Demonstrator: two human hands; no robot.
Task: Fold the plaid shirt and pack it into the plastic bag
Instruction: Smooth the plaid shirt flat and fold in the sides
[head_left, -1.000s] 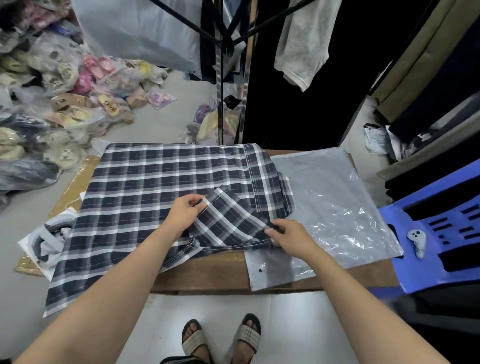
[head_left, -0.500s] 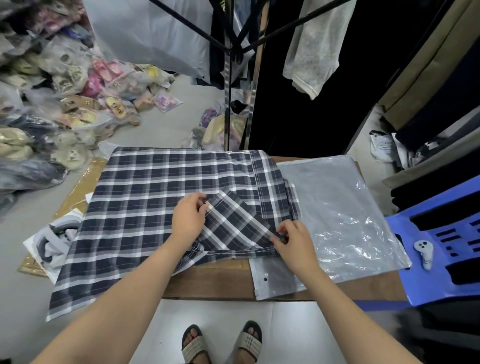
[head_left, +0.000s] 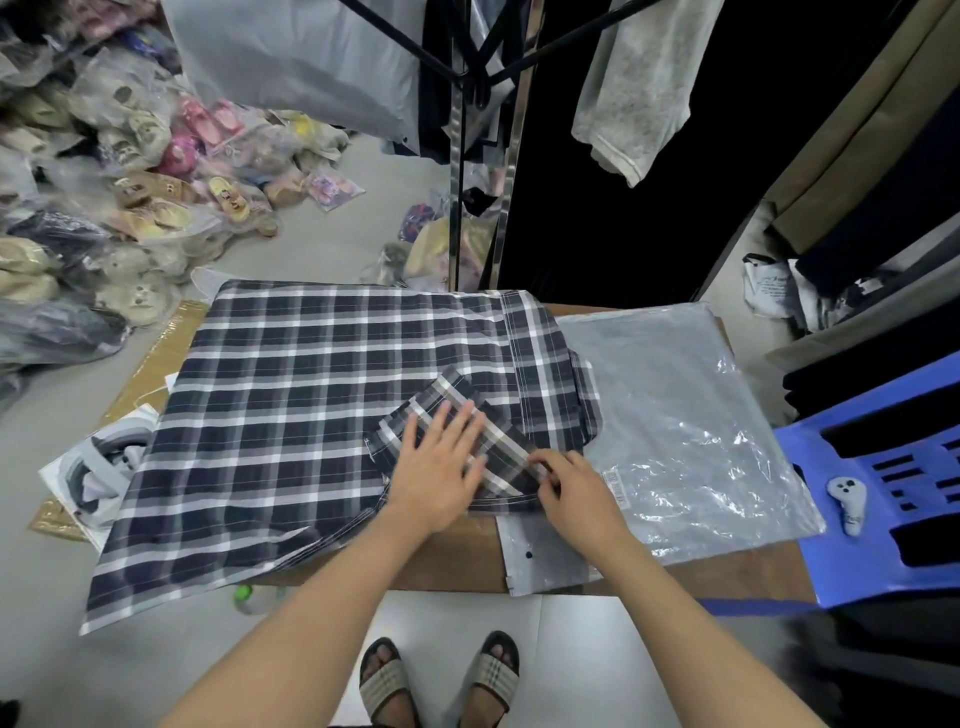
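Observation:
A dark plaid shirt (head_left: 291, 405) lies spread flat on the wooden table (head_left: 457, 561), its left side hanging over the edge. A short sleeve (head_left: 452, 400) is folded diagonally onto the shirt's body. My left hand (head_left: 441, 467) lies flat on that sleeve with fingers straight. My right hand (head_left: 576, 488) has curled fingers at the sleeve's near right edge, pinching the fabric. A clear plastic bag (head_left: 685, 431) lies flat to the right, partly under the shirt's right edge.
A blue plastic chair (head_left: 883, 499) with a small white controller (head_left: 847, 504) stands at the right. Bagged shoes (head_left: 104, 208) pile on the floor at far left. A metal clothes rack (head_left: 462, 156) with hanging garments stands behind the table. A bottle (head_left: 254, 597) sits under the table edge.
My left hand has let go of the sleeve's edge and flattened onto it. The right hand stays at the sleeve's near corner. The camera has tilted slightly.

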